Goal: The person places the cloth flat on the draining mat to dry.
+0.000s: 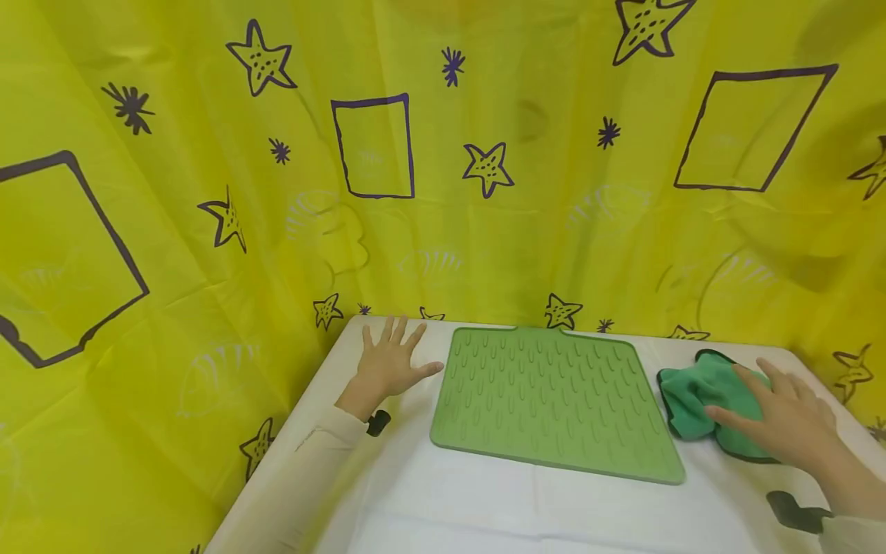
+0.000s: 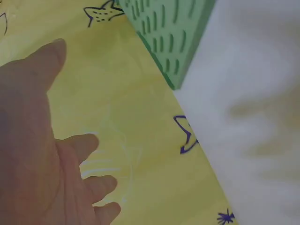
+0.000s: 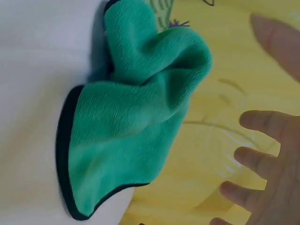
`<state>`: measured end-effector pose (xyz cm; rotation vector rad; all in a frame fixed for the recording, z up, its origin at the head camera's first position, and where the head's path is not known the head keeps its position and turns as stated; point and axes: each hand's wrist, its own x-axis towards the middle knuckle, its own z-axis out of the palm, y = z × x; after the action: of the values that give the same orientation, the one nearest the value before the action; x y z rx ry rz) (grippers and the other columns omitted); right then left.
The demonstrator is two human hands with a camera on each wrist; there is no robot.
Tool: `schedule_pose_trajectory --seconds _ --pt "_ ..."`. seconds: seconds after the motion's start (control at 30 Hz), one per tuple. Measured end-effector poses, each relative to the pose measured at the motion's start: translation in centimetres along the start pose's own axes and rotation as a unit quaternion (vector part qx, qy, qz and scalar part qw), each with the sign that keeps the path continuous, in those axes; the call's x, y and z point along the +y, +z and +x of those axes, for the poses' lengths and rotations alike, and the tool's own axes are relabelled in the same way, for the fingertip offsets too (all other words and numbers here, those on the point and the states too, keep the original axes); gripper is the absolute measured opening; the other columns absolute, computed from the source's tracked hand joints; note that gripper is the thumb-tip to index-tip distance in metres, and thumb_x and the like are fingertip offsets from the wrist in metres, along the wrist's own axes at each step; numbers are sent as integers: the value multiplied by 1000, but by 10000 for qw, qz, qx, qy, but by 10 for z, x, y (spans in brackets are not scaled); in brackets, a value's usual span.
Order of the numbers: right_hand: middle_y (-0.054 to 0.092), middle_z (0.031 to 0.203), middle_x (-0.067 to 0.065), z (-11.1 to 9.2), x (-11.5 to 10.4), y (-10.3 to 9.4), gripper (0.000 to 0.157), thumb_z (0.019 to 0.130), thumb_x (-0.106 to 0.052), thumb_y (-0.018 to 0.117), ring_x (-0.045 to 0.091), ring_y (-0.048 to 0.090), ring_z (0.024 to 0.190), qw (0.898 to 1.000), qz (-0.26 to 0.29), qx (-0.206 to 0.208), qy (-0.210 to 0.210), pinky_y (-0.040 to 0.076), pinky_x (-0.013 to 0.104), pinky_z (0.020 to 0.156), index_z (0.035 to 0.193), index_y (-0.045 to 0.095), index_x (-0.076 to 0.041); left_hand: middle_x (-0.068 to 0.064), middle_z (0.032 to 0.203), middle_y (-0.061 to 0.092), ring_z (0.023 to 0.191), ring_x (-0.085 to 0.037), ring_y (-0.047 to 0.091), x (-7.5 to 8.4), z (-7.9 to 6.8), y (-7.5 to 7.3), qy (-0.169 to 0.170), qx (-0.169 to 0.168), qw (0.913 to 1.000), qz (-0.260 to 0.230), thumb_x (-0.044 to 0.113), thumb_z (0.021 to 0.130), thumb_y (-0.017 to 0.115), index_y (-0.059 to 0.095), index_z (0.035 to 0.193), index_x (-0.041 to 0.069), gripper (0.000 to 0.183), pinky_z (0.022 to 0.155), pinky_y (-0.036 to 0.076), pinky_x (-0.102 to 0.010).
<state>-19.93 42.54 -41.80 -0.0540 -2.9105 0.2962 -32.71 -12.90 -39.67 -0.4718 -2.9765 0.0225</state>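
Observation:
A green ridged mat (image 1: 547, 400) lies flat on the white table. To its left my left hand (image 1: 389, 368) is spread, fingers apart and holding nothing, its thumb tip near the mat's left edge. Right of the mat lies a crumpled green cloth (image 1: 692, 400) with dark edging. My right hand (image 1: 796, 419) is over the cloth's right side in the head view, fingers extended. The right wrist view shows the bunched cloth (image 3: 126, 117) beside that hand (image 3: 276, 168), with a gap between them and nothing in the fingers.
The white tabletop (image 1: 443, 500) stretches in front of the mat. Yellow curtains (image 1: 443, 231) with dark stars and squares surround the table at the back and sides. Dark straps (image 1: 796, 512) sit at both wrists.

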Motion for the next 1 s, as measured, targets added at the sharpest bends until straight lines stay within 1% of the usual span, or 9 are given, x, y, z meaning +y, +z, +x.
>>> schedule_pose_trajectory --seconds 0.1,0.2,0.33,0.4,0.47,0.57,0.67,0.83,1.0 --pt "18 143 42 0 -6 0 86 89 -54 59 65 20 119 9993 195 234 -226 16 77 86 142 30 7 -11 160 21 149 -35 12 10 -2 2 63 -15 9998 -207 80 85 30 24 153 29 85 114 6 -66" --pt "25 137 43 3 -14 -2 77 92 -48 58 64 23 116 9975 544 362 -279 18 76 85 138 36 10 -9 154 37 146 -34 26 22 -1 1 161 219 9981 -557 72 89 39 37 149 26 75 115 14 -63" --pt "27 137 43 8 -27 -4 72 95 -44 55 65 22 118 9930 1110 361 -164 22 76 83 138 37 11 -5 132 62 124 -29 56 36 5 2 348 814 9889 -1197 56 92 53 56 135 19 57 103 38 -54" --pt "27 138 42 10 -31 -5 69 96 -42 54 63 22 119 9895 1391 381 -125 24 73 83 138 37 10 -4 121 68 109 -26 64 43 8 5 375 1063 9797 -1660 50 92 57 62 127 17 48 93 47 -47" --pt "28 137 41 13 -35 -5 67 96 -41 54 62 22 119 9863 1593 411 -87 25 71 84 138 38 9 -4 114 70 101 -25 67 47 11 9 318 1177 9674 -2218 46 92 59 64 122 16 42 84 51 -43" --pt "25 138 42 17 -36 -4 68 97 -43 51 61 22 119 9839 1747 356 66 26 70 83 140 36 8 -6 108 71 96 -26 67 53 18 20 129 1291 9472 -2931 40 93 60 65 118 17 35 78 53 -40" --pt "19 140 44 22 -35 -2 71 98 -46 49 64 19 120 9819 1845 241 339 26 72 82 142 33 8 -7 104 71 92 -26 67 58 27 31 -101 1405 9328 -3318 34 92 62 67 113 16 28 72 53 -38" --pt "13 143 45 26 -29 6 75 97 -48 48 69 13 121 9772 1979 264 720 24 74 82 144 29 8 -8 105 69 88 -23 65 63 34 46 -538 1362 9294 -3389 31 91 64 68 109 15 25 65 50 -33" --pt "14 142 46 23 -16 21 82 95 -47 52 70 17 115 9815 1700 292 826 25 72 80 146 21 10 -10 107 66 91 -26 63 64 33 58 -826 1079 9368 -3225 29 89 65 66 113 13 29 68 50 -35"
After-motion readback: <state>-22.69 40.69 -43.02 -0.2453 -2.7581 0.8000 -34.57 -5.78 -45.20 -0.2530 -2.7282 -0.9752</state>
